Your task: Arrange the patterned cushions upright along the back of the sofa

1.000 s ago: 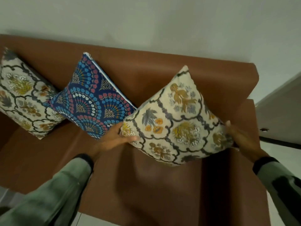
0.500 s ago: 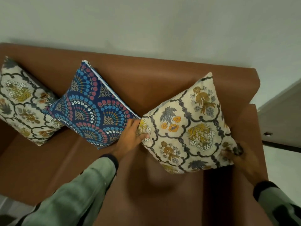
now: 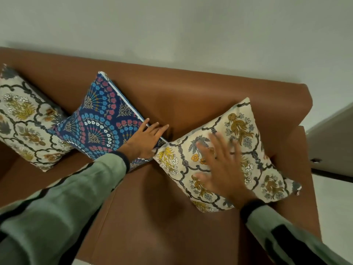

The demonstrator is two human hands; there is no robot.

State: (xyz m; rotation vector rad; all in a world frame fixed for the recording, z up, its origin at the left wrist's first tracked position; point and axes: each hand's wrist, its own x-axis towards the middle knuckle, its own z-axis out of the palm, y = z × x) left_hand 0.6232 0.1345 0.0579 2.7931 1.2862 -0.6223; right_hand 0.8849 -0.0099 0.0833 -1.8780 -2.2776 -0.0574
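Note:
Three patterned cushions lean on their corners against the back of the brown sofa [image 3: 191, 96]. A cream floral cushion [image 3: 254, 165] stands at the right end, by the armrest. My right hand [image 3: 221, 167] lies flat on its face, fingers spread, blurred with motion. A blue fan-patterned cushion [image 3: 103, 121] stands in the middle. My left hand [image 3: 145, 138] rests with fingers apart on its lower right corner, where it meets the cream cushion. Another cream floral cushion [image 3: 24, 119] leans at the left, partly cut off by the frame edge.
A pale wall [image 3: 172, 25] rises right behind the sofa back. The right armrest [image 3: 299, 150] sits close beside the right cushion. A door or cabinet panel [image 3: 332, 146] and pale floor lie further right. Bare seat [image 3: 152, 217] stretches in front of the cushions.
The right cream cushion has settled against the sofa back at the right end. My right hand left its lower corner and now presses its face. My left hand moved onto the blue cushion's corner.

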